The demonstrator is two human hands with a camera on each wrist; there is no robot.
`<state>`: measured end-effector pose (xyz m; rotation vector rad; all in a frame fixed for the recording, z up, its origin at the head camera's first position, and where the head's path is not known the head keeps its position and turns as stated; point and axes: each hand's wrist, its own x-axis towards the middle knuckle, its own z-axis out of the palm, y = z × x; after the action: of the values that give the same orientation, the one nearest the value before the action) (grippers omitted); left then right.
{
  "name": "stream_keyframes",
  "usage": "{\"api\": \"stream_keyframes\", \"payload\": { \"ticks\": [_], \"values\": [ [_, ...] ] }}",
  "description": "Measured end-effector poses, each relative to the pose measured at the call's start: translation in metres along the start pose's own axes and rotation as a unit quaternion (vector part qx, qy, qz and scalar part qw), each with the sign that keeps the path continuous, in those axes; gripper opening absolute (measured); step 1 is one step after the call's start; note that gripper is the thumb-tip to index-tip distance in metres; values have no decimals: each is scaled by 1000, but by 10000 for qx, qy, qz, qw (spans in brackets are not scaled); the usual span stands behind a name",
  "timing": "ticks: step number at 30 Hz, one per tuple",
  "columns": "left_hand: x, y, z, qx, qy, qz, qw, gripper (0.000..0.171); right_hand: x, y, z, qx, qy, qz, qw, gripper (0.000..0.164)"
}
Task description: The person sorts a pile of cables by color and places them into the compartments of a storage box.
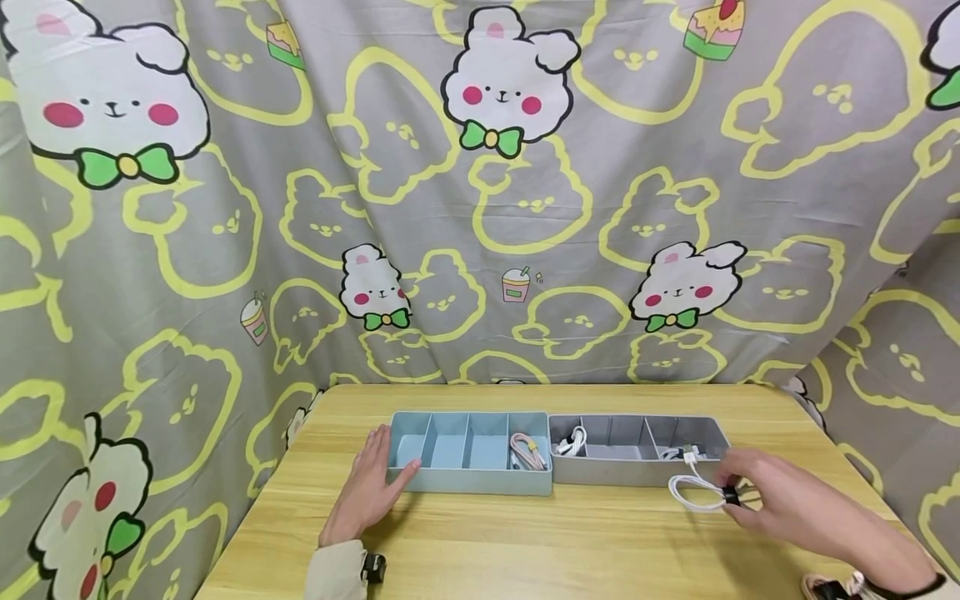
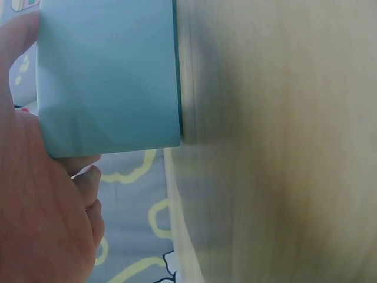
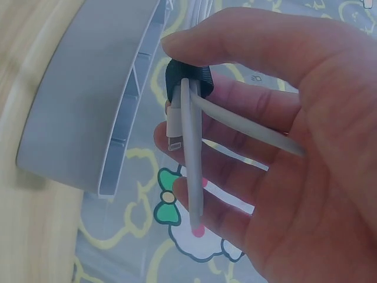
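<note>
A light blue divided box [image 1: 480,482] stands on the table, a looped pink cable [image 1: 530,452] in its rightmost compartment. My left hand [image 1: 367,487] rests against its left end, fingers along the end wall and thumb across the front rim; the left wrist view shows the blue end wall [image 2: 109,76] close up. On the right, my right hand [image 1: 780,496] pinches a coiled white cable [image 1: 696,493] at its black strap [image 3: 191,76]. A small flat metal plug [image 3: 175,143] sticks out below the strap. The coil hangs in front of the grey divided box's right end.
The grey divided box [image 1: 622,472] adjoins the blue one and has white cables [image 1: 573,442] at its left and more cable pieces [image 1: 678,452] toward its right. A patterned curtain [image 1: 540,208] surrounds the wooden table [image 1: 525,542] at the back and sides.
</note>
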<state>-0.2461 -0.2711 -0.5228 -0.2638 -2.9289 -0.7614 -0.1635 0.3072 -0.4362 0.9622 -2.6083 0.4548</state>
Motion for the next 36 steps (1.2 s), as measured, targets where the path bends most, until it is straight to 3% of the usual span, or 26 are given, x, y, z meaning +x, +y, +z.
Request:
{"api": "stream_keyframes", "payload": {
  "ticks": [15,24,36],
  "values": [
    [0,1,-1,318,169,103,9993,94,11,1,-2,35,-98,131,9999,40],
    [-1,2,-1,374,175,80,9991,95,21,2,-7,268,-611,484,9966,32],
    [1,0,0,367,67,44,9993,96,34,5,-7,246,-646,416,9967,29]
  ]
}}
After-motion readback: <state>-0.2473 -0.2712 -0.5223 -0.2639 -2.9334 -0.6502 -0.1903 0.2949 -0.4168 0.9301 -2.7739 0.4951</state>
